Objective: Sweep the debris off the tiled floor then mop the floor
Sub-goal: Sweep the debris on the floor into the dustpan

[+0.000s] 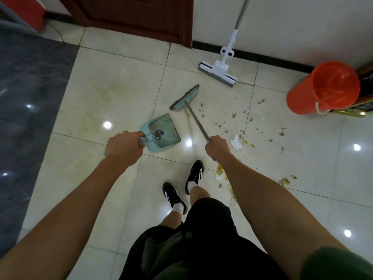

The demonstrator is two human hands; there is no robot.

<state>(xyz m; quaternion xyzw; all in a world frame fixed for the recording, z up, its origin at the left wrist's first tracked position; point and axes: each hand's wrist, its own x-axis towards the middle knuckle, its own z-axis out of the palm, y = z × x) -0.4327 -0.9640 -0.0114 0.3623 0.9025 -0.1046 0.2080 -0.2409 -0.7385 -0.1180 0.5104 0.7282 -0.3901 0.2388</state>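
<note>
My left hand grips the handle of a teal dustpan, which hangs over the pale tiled floor with a small clump of dirt inside. My right hand grips the metal handle of a teal broom; its head lies just beyond the dustpan. Debris of yellow and grey bits and white paper scraps is scattered over the tiles to the right of the broom and beside my right arm. A white sponge mop leans against the far wall.
An orange bucket stands at the right by the wall. A dark wooden door is at the back. Grey dark flooring runs along the left. My two feet in black shoes stand on the tiles below the hands.
</note>
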